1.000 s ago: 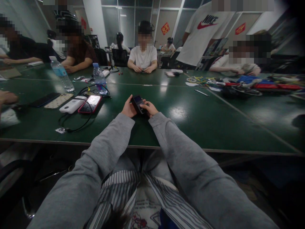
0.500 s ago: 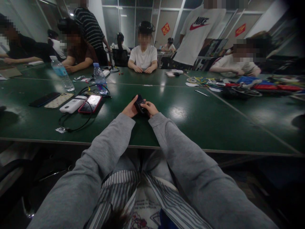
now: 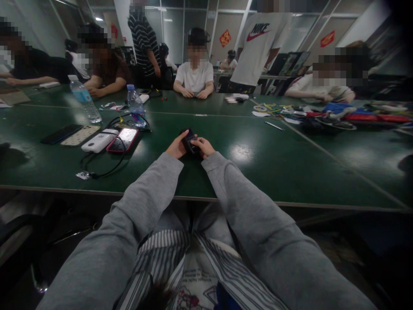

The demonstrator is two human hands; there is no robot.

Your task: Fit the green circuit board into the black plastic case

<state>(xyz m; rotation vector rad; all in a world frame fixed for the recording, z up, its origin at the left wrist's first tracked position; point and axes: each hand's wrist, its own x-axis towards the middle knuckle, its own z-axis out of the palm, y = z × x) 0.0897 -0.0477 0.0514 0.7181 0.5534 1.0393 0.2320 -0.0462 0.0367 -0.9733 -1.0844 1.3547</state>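
Observation:
A small black handheld device with a screen and buttons [image 3: 189,138] is held between my two hands, just above or resting on the green table [image 3: 258,172]; I cannot tell which. My left hand [image 3: 176,147] wraps its left side, thumb along the edge. From the right, my right hand [image 3: 205,148] grips the lower part, with its thumb over the buttons. The fingers beneath the device are hidden. Left of my hands lies a phone with a red edge and lit screen [image 3: 124,140], beside a white power bank [image 3: 100,141] with a black cable.
Two plastic bottles, one large [image 3: 84,99] and one smaller [image 3: 135,105], stand at the left. Two more phones, one dark [image 3: 61,134] and one in a patterned case [image 3: 80,136], lie there too. A pen [image 3: 274,126] and heaped cables [image 3: 335,114] lie right. Several people sit or stand around.
The device has tilted slightly in my hands and its screen looks darker. In the background, a person in a striped shirt has moved right and a person in a white shirt left.

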